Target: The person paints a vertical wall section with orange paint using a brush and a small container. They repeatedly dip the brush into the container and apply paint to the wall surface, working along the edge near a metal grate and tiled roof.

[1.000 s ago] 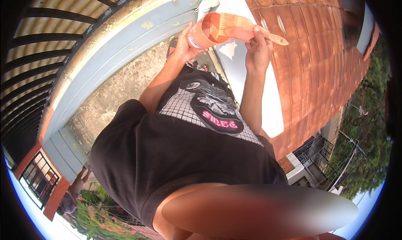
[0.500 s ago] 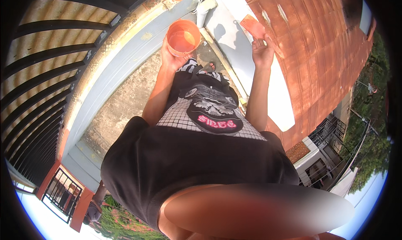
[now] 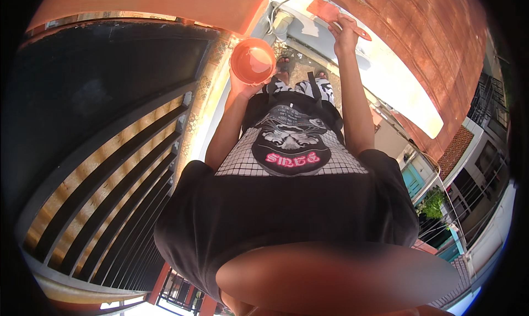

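Observation:
My left hand (image 3: 242, 89) grips a round orange tub (image 3: 242, 50) from below and along its near side. Some orange liquid, apparently paint, lies in the tub's bottom. To the right and slightly farther away, my right hand (image 3: 346, 33) is closed round the handle of a flat paintbrush (image 3: 324, 10). Its wide orange head points to the left and away from me, over a white ledge. The handle's end sticks out on the right of my fingers. Tub and brush are apart.
An orange wall (image 3: 149, 4) runs across the far left, above a dark panel (image 3: 93, 90) and a black barred railing (image 3: 124, 205). On the right, a white ledge (image 3: 397, 76) borders a rusty metal roof (image 3: 430, 51). A pale pipe (image 3: 282, 23) stands beyond my sandalled feet.
My body has turned left, bringing the orange wall and dark panel into view. The tub sits a little farther right and lower in the picture; the brush hand has moved up, its fingers closing more round the handle.

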The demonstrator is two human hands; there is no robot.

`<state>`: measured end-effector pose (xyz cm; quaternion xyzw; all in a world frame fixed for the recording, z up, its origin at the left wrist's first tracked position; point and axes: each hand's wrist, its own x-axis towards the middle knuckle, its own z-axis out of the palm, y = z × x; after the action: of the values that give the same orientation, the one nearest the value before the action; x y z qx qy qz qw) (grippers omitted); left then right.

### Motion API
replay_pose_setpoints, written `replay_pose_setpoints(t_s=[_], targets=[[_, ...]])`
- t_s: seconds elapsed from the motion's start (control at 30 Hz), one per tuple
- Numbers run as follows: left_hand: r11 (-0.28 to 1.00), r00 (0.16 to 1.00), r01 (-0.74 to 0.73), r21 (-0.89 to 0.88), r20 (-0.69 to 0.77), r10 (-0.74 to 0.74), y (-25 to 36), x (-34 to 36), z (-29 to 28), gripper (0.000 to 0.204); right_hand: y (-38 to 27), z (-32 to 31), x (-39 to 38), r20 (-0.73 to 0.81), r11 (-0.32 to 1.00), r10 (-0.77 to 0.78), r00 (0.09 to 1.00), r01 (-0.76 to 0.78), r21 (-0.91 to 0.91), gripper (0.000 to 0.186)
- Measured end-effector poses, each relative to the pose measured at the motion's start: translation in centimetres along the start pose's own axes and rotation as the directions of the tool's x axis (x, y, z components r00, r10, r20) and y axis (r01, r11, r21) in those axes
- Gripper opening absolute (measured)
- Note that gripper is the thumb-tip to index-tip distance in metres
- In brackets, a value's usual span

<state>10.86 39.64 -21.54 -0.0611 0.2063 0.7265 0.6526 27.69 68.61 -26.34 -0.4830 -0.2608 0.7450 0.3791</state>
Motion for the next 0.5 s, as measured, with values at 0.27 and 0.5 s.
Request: replay_pose_setpoints(t_s=[0.27, 0.5], targets=[[0.960, 0.945, 0.218, -0.175, 0.285, -0.163, -0.3, 7.2, 9.0, 0.070, -6.3, 0.3, 7.1, -0.087, 0.990, -0.140, 0.986, 0.137, -0.039, 0.029], [0.962, 0.983, 0.165, -0.218, 0.114, -0.143, -3.1, 13.4, 18.0, 0.063, -12.3, 2.0, 15.4, 0.002, 0.986, -0.168, 0.986, 0.168, 0.010, 0.023]])
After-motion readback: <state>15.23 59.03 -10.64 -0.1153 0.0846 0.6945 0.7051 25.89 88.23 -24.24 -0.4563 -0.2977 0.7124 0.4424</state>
